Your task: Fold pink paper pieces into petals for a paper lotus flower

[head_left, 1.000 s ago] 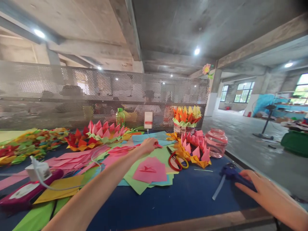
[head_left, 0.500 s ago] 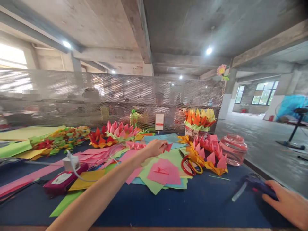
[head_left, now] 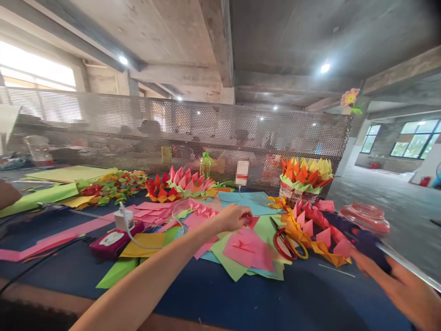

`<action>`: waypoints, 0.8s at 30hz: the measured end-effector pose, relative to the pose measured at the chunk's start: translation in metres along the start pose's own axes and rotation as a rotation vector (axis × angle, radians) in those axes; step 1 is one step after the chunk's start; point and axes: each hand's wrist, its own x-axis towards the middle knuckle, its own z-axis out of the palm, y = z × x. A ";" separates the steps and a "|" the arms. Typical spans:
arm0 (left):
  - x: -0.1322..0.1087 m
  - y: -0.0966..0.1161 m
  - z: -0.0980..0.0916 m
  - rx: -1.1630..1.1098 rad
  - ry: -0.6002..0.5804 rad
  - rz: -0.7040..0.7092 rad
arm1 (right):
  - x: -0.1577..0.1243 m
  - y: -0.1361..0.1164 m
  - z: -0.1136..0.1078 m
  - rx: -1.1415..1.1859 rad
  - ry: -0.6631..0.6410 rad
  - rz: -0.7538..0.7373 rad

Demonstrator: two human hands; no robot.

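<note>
My left hand reaches over the middle of the table, its fingers closed on a small folded pink paper piece. Just below it, a pink paper sheet with a folded piece on top lies on green and blue sheets. At the right, my right hand grips a dark blue glue gun, raised off the table. A clear glue stick sticks out of its back end. Its nozzle is near a strip of pink and orange folded paper points; contact cannot be made out.
Red and yellow scissors lie beside the sheets. A clear pink-tinted jar stands behind the glue gun. A paper-petalled basket stands farther back. A purple power strip with a charger and cords is at left. Another person's hand shows at the left edge.
My right hand has lifted the glue gun from the table and brought it up and left toward the folded paper strip. My left hand still holds the pink piece. The view has turned left.
</note>
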 end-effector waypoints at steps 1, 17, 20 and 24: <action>-0.001 -0.001 0.001 0.007 -0.004 -0.002 | 0.009 -0.011 0.009 0.113 -0.057 0.045; -0.002 0.002 0.014 0.234 0.415 0.086 | 0.085 -0.119 0.114 1.057 -0.187 0.413; -0.006 0.006 0.017 0.417 0.380 0.220 | 0.075 -0.123 0.124 1.092 -0.272 0.475; -0.007 0.011 0.019 0.544 0.359 0.321 | 0.061 -0.126 0.125 1.050 -0.344 0.445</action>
